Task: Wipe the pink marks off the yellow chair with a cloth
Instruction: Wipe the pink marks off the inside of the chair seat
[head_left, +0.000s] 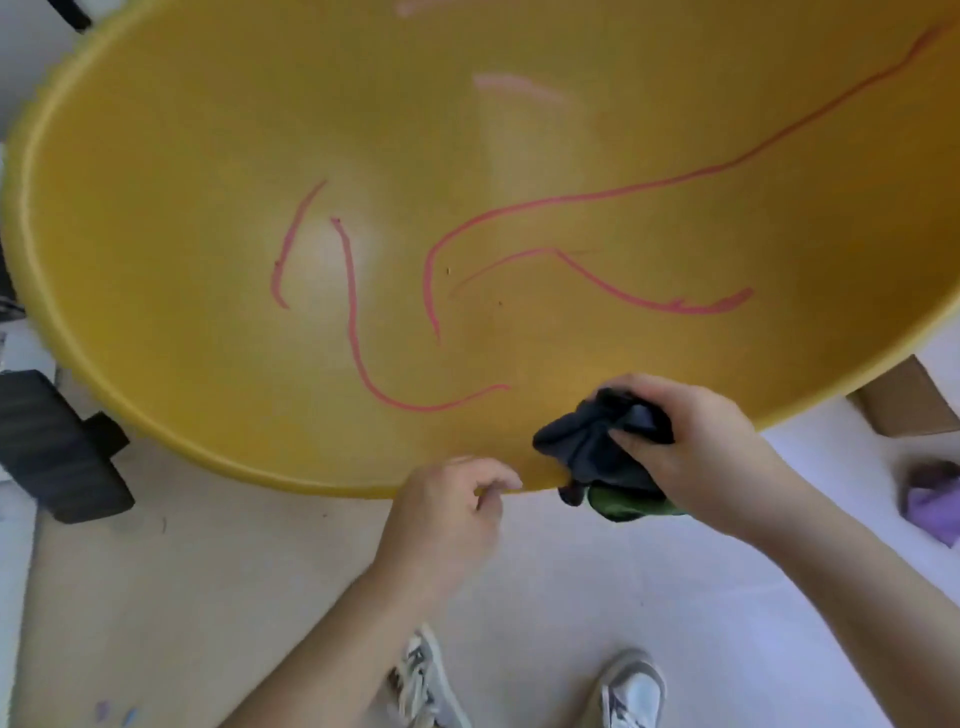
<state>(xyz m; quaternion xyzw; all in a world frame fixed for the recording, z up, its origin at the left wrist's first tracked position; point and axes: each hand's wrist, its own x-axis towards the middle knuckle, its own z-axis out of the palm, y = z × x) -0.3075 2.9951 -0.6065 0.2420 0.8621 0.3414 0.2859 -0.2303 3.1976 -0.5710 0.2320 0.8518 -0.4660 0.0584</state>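
Yellow chair (519, 130), long axis left-right; right hand (696, 447) grips cloth (587, 441) at rim.

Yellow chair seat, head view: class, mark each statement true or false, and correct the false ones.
1. The right hand grips a dark bunched cloth at the near rim of the yellow plastic chair seat. True.
2. The left hand holds a spray bottle. False: there is no bottle; its curled fingers sit at the seat's rim.
3. The seat has been wiped clean of pink. False: several pink marker lines cross the seat.
4. A crumpled purple thing lies on the floor to the right. True.
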